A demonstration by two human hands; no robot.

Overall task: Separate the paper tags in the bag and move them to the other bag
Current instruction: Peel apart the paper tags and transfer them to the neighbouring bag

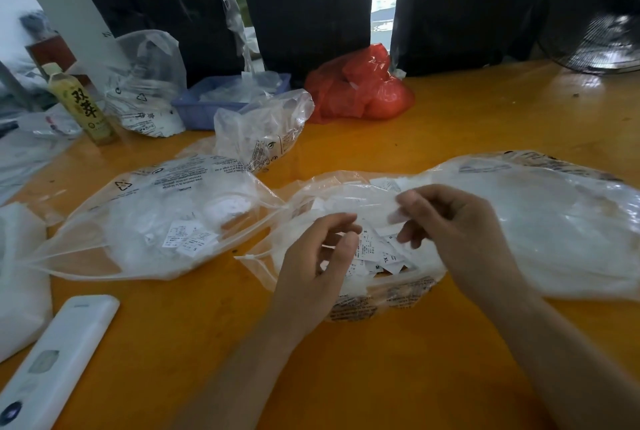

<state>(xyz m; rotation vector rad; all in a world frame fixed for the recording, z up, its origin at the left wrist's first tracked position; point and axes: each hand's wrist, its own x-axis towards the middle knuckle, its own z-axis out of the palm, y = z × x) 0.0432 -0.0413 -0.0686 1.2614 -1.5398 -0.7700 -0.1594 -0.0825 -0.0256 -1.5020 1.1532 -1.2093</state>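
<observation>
Both hands are in over the clear bag [519,221] at centre right of the frame, its mouth open toward the middle of the orange table [450,124]. The right hand [450,221] has thumb and fingers curled, pinching a small pale paper tag [394,216] just above the opening. The left hand [318,249] sits just left of it, fingers bent and curled inward over the pile; whether it actually grips a tag, I cannot tell, the tips blur against the white slips. Down in the bag's mouth lies the loose heap of tags [384,256], printed with size letters, S, M, XL readable. To the left of centre lies the second clear bag [156,214], flat on the table with its mouth pointing toward the first, and a few printed tags [188,239] already lie inside it. Lower left, a white remote control [59,360] lies at a slant on the table. Upper left, a yellow-labelled drink bottle [83,107] stands upright, a crumpled clear bag [149,83] beside it, then a blue tray [214,103]. In front of the tray sits another small crumpled clear bag [263,131], and a red plastic bag [360,86] bulges at upper centre.
</observation>
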